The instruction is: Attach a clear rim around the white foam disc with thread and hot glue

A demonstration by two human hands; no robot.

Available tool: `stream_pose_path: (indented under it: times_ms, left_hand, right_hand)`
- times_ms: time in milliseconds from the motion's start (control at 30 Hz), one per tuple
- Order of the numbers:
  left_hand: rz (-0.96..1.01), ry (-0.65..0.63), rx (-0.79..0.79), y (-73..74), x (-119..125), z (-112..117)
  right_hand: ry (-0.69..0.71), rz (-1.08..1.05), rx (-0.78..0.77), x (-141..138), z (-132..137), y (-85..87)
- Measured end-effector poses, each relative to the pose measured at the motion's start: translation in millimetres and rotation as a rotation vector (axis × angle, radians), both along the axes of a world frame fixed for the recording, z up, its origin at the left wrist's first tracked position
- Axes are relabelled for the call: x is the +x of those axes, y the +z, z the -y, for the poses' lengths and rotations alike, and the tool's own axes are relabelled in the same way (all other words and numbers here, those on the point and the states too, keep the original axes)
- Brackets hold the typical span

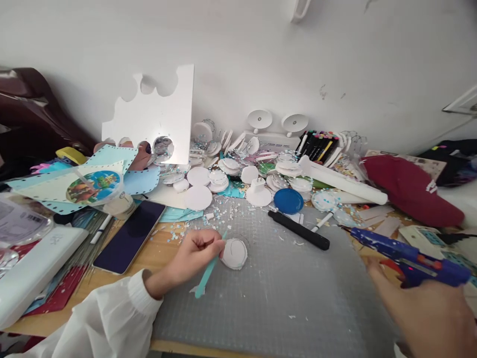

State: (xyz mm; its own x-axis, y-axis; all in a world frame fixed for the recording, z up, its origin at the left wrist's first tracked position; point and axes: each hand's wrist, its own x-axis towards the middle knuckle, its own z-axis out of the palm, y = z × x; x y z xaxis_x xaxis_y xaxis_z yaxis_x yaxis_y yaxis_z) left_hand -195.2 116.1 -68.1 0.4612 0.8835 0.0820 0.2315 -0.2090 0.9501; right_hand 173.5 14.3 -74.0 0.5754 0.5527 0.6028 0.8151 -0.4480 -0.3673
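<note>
My left hand point(196, 253), in a white sleeve, is closed in a pinch on a thin teal stick tool point(208, 272) whose upper end touches a small white foam disc point(234, 253) lying on the grey cutting mat point(283, 298). My right hand point(425, 308) is at the lower right, blurred by motion, next to a blue hot glue gun point(406, 256). The gun points left over the mat's right edge. I cannot see whether the fingers grip it.
A dark phone point(130, 236) lies left of the mat. A black pen point(298, 229), a blue lid point(288, 201), several white foam discs point(197, 186), a white roll point(341, 181), a red cap point(410, 189) and a cut foam board point(156, 117) crowd the back.
</note>
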Motion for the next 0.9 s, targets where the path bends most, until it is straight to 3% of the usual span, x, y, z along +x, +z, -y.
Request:
stream_pose_path:
  times_ms: [67, 133, 200, 267, 400, 533, 900]
  left_hand:
    - [-0.001, -0.033, -0.019, -0.7, -0.6, 3.8]
    - [0.009, -0.069, -0.052, -2.4, -1.1, 7.5]
    - [0.029, -0.107, -0.102, -4.6, -1.5, 10.4]
    - [0.045, -0.134, -0.158, -6.8, -1.8, 12.3]
    - [0.05, -0.181, -0.237, -8.7, -1.9, 14.8]
    - [0.053, -0.224, -0.264, -9.0, -1.2, 17.4]
    - [0.067, -0.287, -0.269, -13.7, -2.3, 22.1]
  right_hand:
    - [-0.013, -0.04, -0.044, -21.7, -15.7, 15.1]
    - [0.229, -0.178, -0.063, -50.4, -32.7, 25.2]
    - [0.484, -0.25, 0.027, -79.7, -47.1, 27.2]
    - [0.661, -0.288, 0.065, -102.7, -55.6, 20.3]
    - [0.849, -0.355, 0.015, -119.8, -53.7, -7.9]
    - [0.886, -0.322, -0.016, -117.4, -44.1, -23.2]
    - [0.946, -0.38, -0.107, -115.8, -40.9, -24.0]
